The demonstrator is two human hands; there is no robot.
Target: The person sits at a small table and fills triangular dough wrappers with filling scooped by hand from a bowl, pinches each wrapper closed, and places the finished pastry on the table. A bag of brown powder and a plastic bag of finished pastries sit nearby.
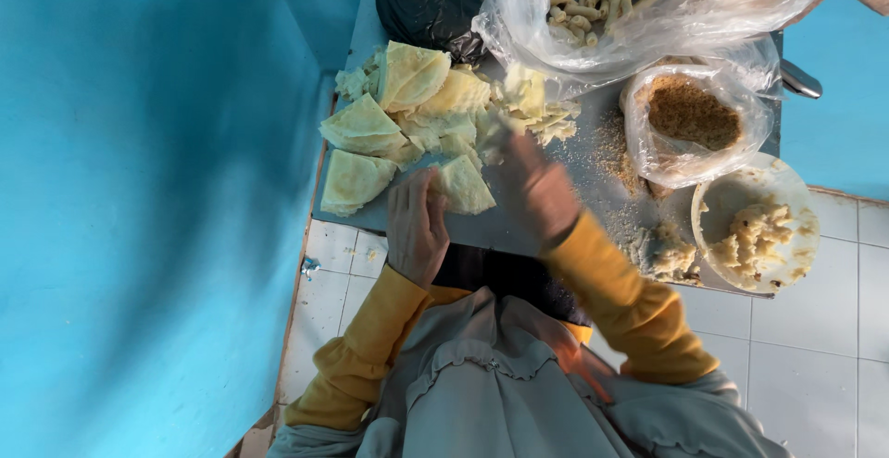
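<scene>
While pressing a folded pale crepe at twelve o'clock, left hand flat, fingers spread; right hand blurred, grip unreadable.

pale yellow folded wrapper, triangular, flat on grey tray edge

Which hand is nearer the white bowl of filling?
Right. The right hand is over the board's middle, left of the white bowl. The left hand rests on a folded wrapper, farther away.
</scene>
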